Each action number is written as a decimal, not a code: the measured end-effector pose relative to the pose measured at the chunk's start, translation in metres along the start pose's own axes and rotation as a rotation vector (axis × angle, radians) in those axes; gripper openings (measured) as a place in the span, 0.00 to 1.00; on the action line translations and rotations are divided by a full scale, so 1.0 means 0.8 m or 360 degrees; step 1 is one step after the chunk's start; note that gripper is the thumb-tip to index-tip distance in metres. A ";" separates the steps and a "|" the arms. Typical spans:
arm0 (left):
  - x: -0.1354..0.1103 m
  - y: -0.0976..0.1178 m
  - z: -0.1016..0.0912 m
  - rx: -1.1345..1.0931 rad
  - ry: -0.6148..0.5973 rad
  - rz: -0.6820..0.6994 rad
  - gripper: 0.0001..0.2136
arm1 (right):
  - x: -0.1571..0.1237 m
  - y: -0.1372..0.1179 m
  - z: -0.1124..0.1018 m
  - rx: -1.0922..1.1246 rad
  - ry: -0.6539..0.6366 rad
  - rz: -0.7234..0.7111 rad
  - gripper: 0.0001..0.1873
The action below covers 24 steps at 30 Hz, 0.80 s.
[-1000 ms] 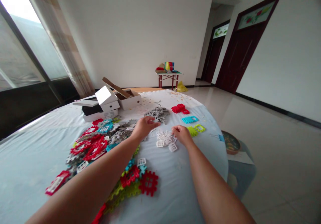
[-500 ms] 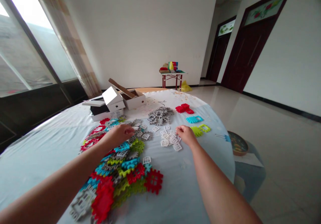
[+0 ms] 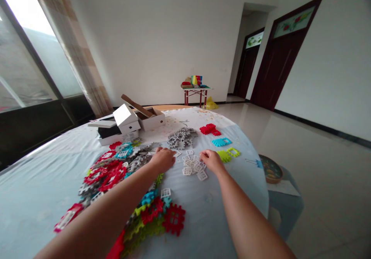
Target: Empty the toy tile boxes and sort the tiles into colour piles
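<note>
1. Head view: the left hand (image 3: 164, 159) is near the centre of the frame, over the right edge of a mixed pile (image 3: 111, 176) of red, blue, green and grey toothed pieces. Its fingers point right, just beside a white lattice piece (image 3: 177, 154); I cannot tell whether they grip it.
2. Right of centre, the right hand (image 3: 211, 161) has its fingers curled in at the right edge of a heap of white lattice pieces (image 3: 193, 166). Whether anything is pinched there, I cannot tell.
3. Above that heap in the frame lies a grey pile (image 3: 182, 138).
4. Farther right are red pieces (image 3: 209, 129), a blue piece (image 3: 217, 142) and green pieces (image 3: 224, 156), running downward in that order.
5. All lie on a cloth-covered table (image 3: 207, 212); white boxes (image 3: 126, 120) stand left of centre, beyond the mixed pile.
6. At the right, a bowl (image 3: 271, 170) rests on a stool (image 3: 290, 207).
</note>
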<state>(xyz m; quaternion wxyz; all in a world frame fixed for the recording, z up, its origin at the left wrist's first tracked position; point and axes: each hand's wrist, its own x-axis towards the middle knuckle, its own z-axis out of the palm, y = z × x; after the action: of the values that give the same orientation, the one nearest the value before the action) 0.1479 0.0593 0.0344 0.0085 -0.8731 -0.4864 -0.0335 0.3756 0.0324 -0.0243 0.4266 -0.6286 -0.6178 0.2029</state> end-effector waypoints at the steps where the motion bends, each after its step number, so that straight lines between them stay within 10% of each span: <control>1: 0.007 0.008 0.006 0.0009 -0.0019 -0.0007 0.16 | 0.000 0.000 0.000 0.0006 0.0005 0.0000 0.11; 15: 0.029 0.088 0.018 -0.0110 -0.0084 0.0050 0.17 | 0.002 -0.005 -0.002 0.0060 0.0125 -0.0009 0.13; 24: 0.033 -0.010 -0.009 0.0113 0.0156 -0.0484 0.16 | 0.000 -0.016 -0.006 0.0127 0.0218 -0.0042 0.13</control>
<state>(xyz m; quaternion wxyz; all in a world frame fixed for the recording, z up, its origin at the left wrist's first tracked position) 0.1542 0.0854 0.0431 0.0579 -0.7857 -0.6129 -0.0599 0.3715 0.0292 -0.0116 0.4952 -0.6152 -0.5869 0.1784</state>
